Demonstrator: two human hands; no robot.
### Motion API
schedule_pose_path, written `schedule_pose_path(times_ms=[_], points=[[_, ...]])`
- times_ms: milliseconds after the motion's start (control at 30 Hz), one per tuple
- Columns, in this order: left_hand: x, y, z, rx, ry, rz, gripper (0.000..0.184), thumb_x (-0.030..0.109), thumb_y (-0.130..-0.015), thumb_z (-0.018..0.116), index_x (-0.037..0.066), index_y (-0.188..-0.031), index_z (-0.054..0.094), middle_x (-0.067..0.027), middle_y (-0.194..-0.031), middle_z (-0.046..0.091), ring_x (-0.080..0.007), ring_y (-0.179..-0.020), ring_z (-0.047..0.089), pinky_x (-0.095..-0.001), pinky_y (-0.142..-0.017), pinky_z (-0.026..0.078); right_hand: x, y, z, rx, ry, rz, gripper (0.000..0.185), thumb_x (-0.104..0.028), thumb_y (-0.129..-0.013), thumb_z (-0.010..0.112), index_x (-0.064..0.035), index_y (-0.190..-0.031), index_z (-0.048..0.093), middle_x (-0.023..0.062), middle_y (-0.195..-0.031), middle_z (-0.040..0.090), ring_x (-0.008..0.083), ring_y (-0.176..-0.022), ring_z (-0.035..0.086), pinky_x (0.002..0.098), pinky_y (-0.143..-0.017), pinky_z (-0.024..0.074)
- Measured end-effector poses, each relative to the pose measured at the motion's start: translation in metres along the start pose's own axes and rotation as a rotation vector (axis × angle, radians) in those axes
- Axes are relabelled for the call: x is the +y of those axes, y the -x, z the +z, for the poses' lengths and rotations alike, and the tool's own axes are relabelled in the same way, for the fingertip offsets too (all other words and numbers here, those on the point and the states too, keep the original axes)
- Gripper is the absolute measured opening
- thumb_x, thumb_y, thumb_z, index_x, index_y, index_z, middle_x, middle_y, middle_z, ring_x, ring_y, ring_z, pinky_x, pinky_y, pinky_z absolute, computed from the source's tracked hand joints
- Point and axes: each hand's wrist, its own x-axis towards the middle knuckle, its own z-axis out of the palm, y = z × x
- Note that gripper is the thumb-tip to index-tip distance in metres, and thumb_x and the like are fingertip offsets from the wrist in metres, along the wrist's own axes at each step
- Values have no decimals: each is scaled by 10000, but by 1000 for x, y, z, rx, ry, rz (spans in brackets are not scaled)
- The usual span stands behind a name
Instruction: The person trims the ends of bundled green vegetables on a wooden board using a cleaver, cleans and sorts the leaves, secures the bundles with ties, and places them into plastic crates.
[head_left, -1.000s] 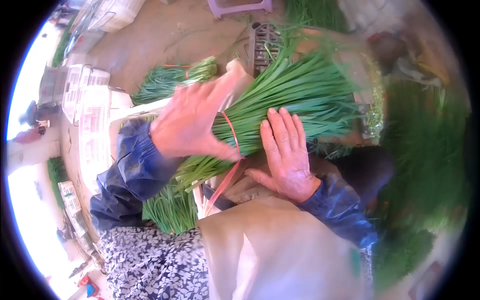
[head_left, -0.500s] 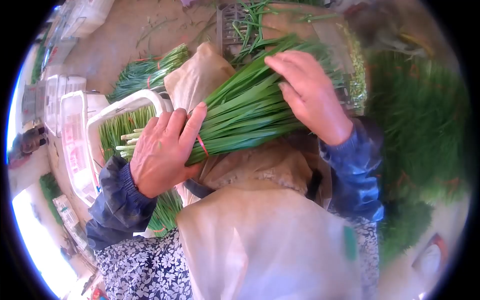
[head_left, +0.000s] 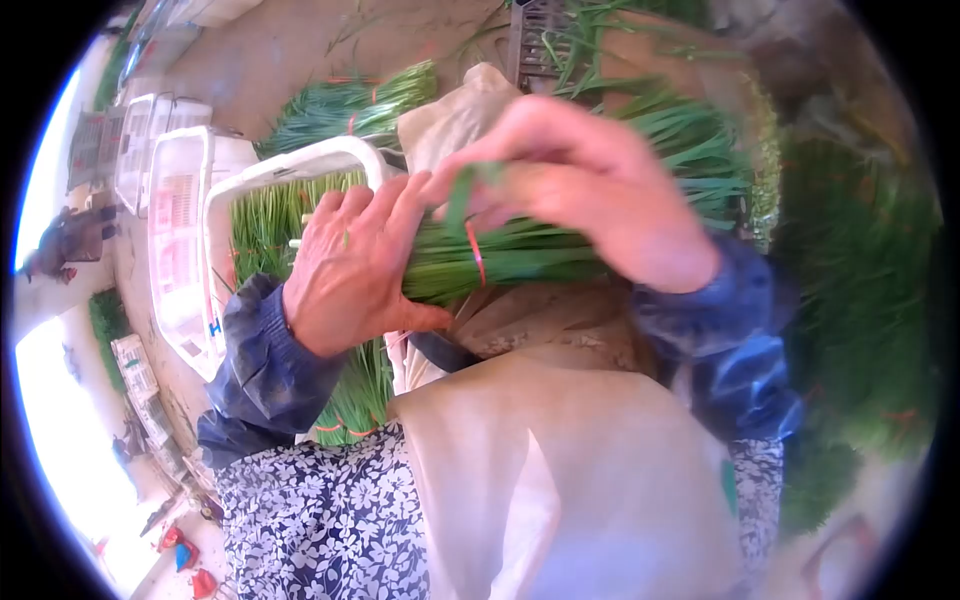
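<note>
A thick bunch of garlic chives [head_left: 545, 255] lies across my lap, with pale stem ends to the left and leaves to the right. An orange-red band [head_left: 475, 255] circles it. My left hand [head_left: 350, 265] is wrapped over the stem end, thumb below and fingers on top. Above the bunch, my right hand [head_left: 620, 190] is closed, its fingertips close to my left fingers and somewhat blurred. A loose green leaf [head_left: 459, 200] hangs from the right fingers. Part of the bunch is hidden behind both hands.
A white plastic basket [head_left: 215, 255] holding banded chives stands at the left. More banded bunches [head_left: 345, 110] lie on the ground behind it. A dark crate [head_left: 532, 45] with loose leaves is at the top. A large mass of chives [head_left: 850, 280] fills the right side.
My right hand has moved left from the leaves to beside my left fingers, and a leaf now shows in it. The view has shifted, so the surroundings sit further right.
</note>
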Motion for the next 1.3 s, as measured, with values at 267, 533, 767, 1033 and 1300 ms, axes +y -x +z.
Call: schedule_pose_path(times_ms=[267, 533, 767, 1033, 1300], points=[[0, 20, 32, 20, 385, 6, 716, 328, -649, 755, -1, -1240, 521, -146, -1133, 577, -320, -1068, 548, -440, -892, 441, 21, -22, 55, -15, -331, 97, 122, -90, -949, 507, 21, -930, 554, 50, -800, 601, 105, -736, 584, 250, -720, 488], [10, 8, 11, 90, 64, 105, 891, 229, -552, 820, -2, -1321, 434, -152, -1119, 536, -328, -936, 547, -422, -829, 430, -28, 41, 38, 61, -545, 37, 106, -96, -956, 493, -19, -943, 566, 84, -680, 571, 93, -464, 480, 238, -400, 364], [23, 25, 13, 39, -6, 6, 970, 209, -493, 862, 8, -1340, 433, -158, -1225, 538, -340, -980, 542, -432, -877, 433, -74, 139, -75, 793, 1430, 21, 294, -81, -895, 546, -20, -1182, 571, 91, -926, 646, 133, -752, 589, 265, -658, 481], [38, 18, 9, -20, -69, -10, 1015, 226, -470, 879, -5, -1344, 416, -162, -1259, 511, -331, -1012, 528, -431, -892, 423, -5, 66, 23, 171, 1174, -48, 522, -148, -720, 781, -40, -1189, 579, 144, -936, 592, 291, -725, 609, 355, -650, 509], [28, 23, 18, -10, -82, -54, 1035, 277, -471, 884, -22, -1340, 408, -181, -1297, 493, -357, -1102, 510, -445, -936, 406, 23, 38, 27, 72, 845, -176, 144, -10, -755, 674, -18, -881, 605, 136, -854, 571, 303, -685, 569, 359, -624, 479]])
